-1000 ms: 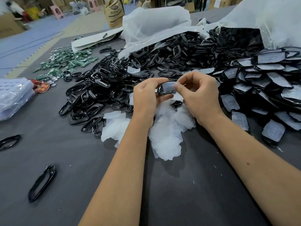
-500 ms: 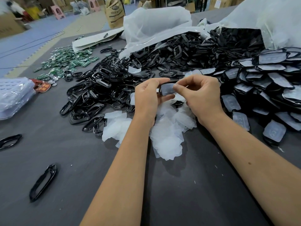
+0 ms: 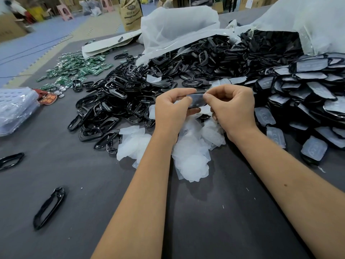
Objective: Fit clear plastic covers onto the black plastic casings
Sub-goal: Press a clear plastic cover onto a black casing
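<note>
Both hands hold one black casing (image 3: 196,101) with a clear cover on it, above the table's middle. My left hand (image 3: 172,109) grips its left end with curled fingers. My right hand (image 3: 232,107) pinches its right end between thumb and forefinger. Below the hands lies a pile of loose clear covers (image 3: 188,156). A big heap of bare black casings (image 3: 130,94) spreads to the left and behind. To the right sits a stack of casings with covers fitted (image 3: 306,101).
Two stray black casings lie at front left (image 3: 49,208) and at the left edge (image 3: 11,160). Green circuit boards (image 3: 74,70) are scattered at far left. A clear plastic packet (image 3: 15,109) sits at left. White bags (image 3: 179,25) rise behind the heaps on the grey table (image 3: 214,221).
The held casing has turned flatter between my hands, and my right thumb and forefinger have shifted along its right end. Both forearms stay in place.
</note>
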Tool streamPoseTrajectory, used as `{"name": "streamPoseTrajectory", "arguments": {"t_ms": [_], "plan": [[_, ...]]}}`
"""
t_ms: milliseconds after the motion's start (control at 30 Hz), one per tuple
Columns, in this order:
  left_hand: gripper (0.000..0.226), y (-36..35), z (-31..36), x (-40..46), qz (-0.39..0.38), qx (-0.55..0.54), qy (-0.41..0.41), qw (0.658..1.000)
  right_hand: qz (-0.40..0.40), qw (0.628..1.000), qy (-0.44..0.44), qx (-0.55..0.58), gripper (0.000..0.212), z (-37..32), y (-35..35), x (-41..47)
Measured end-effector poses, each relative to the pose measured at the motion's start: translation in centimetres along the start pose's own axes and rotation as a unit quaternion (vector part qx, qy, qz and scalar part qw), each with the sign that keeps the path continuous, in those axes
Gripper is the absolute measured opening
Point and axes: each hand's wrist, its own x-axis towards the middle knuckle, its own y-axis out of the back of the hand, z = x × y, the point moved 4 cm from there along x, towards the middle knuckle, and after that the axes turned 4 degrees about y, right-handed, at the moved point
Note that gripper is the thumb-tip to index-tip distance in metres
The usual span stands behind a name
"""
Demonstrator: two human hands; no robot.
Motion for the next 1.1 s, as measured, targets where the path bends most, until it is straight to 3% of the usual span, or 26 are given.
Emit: {"name": "streamPoseTrajectory", "arguments": {"t_ms": [567,867,1100], "plan": [[0.025,0.44,-0.07,0.01,0.034,0.069,-0.032,0.997,-0.023,0.997,-0.042,0.058,0.01,0.23,-0.15,-0.02],[0.025,0.67,-0.3,0.28,0.044,0.043,-0.02,0.998,-0.033,0.984,-0.087,0.151,0.036,0.0,-0.3,-0.01],[0.024,0.68,-0.16,0.14,0.042,0.035,-0.021,0.998,-0.041,0.998,-0.024,0.045,0.011,0.06,-0.31,-0.08]]}}
